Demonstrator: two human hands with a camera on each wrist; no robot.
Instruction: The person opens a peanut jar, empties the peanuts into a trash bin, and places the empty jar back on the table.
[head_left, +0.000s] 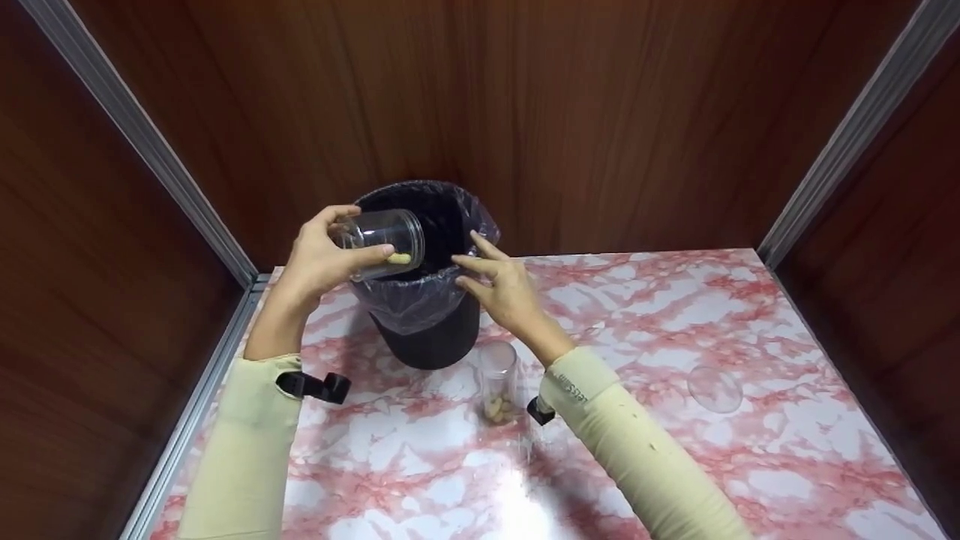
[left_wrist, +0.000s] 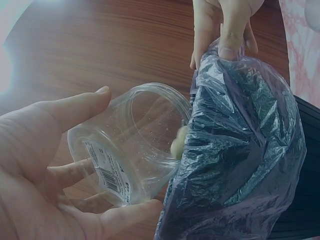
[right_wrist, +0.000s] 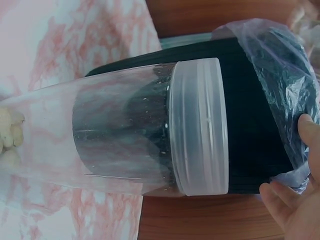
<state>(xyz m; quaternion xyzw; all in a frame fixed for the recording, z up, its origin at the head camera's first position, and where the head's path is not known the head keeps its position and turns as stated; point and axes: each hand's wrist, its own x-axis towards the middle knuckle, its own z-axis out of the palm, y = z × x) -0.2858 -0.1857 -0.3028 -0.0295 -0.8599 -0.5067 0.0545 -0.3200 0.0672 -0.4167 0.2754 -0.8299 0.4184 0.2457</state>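
My left hand [head_left: 315,259] grips a clear plastic jar [head_left: 379,225], tipped on its side with its mouth over the black trash bin [head_left: 427,341]. A pale, peanut-like piece [left_wrist: 178,144] lies at the jar's mouth, and a label [left_wrist: 107,170] shows on the jar. At the bin's right rim, my right hand [head_left: 506,289] pinches the edge of the thin plastic bin liner [left_wrist: 240,125]. Below that hand, a tall clear jar [head_left: 499,375] with a translucent lid [right_wrist: 200,127] stands on the table, several pale pieces [right_wrist: 10,132] at its bottom.
A clear round lid [head_left: 715,389] lies on the right of the red-and-white marbled tabletop [head_left: 637,480]. Dark wood panels [head_left: 600,112] rise behind the bin and at both sides, joined by metal corner rails [head_left: 840,127].
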